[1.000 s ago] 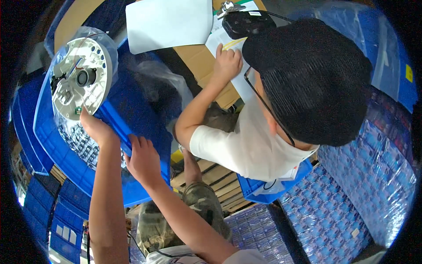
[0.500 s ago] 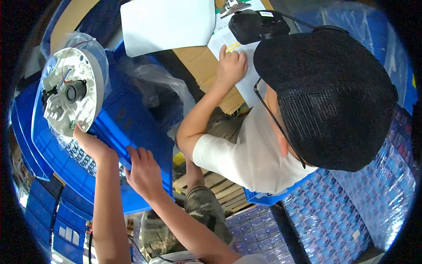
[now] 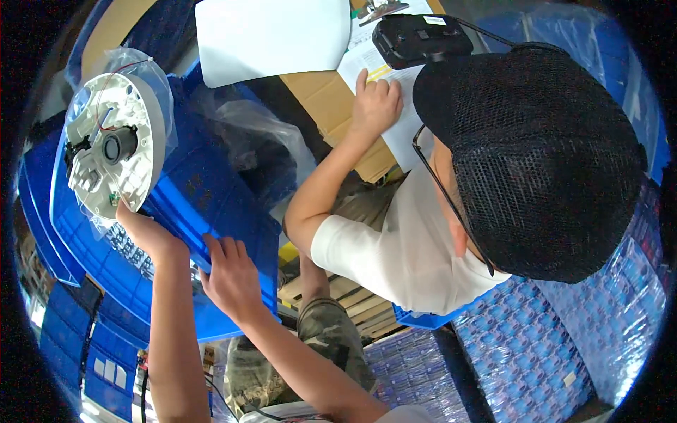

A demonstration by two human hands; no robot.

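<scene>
We judge the white round housing [image 3: 116,169], tilted above the blue bin [image 3: 123,278], stiff and fairly light, its thin red wire [image 3: 102,100] delicate, so best held by the rim. Our left hand [image 3: 146,234] grips its lower edge, other fingers hidden beyond the thumb; our right hand's [image 3: 231,276] slightly curled fingers rest over a blue plastic edge [image 3: 182,224], whether gripping we cannot tell.

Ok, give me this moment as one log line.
left hand: holding white housing by lower edge; right hand: on blue bin edge; inside housing: black cylinder; co-worker's hand: on papers
</scene>
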